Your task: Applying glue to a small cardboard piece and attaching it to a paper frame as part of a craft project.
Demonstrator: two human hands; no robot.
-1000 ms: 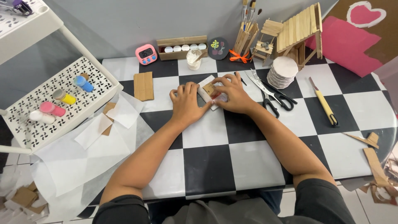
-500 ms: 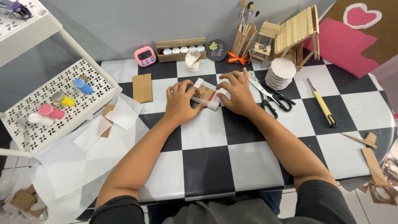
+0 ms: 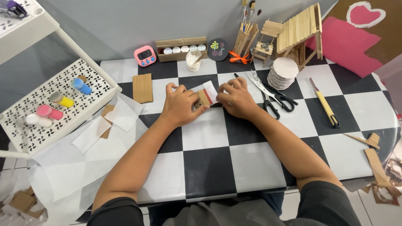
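Fingers (image 3: 197, 97) of both hands pinch a cardboard piece (image 3: 206, 96); scissors (image 3: 272, 93) just beside.

Small brown cardboard piece (image 3: 204, 97) on white paper, flat on table.

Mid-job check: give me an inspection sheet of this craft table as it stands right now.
Surface: checkered table, black and white squares.
Job's things: small cardboard piece with white paper, pressed flat between both hands.
Clutter: scissors, yellow-handled knife, stack of round discs, cardboard rectangle, pink timer, white paper sheets.
Grippers: left hand and right hand both on the piece.
Cables: nothing seen.
Surroundings: white perforated shelf with paint bottles, stick house, brush holder.
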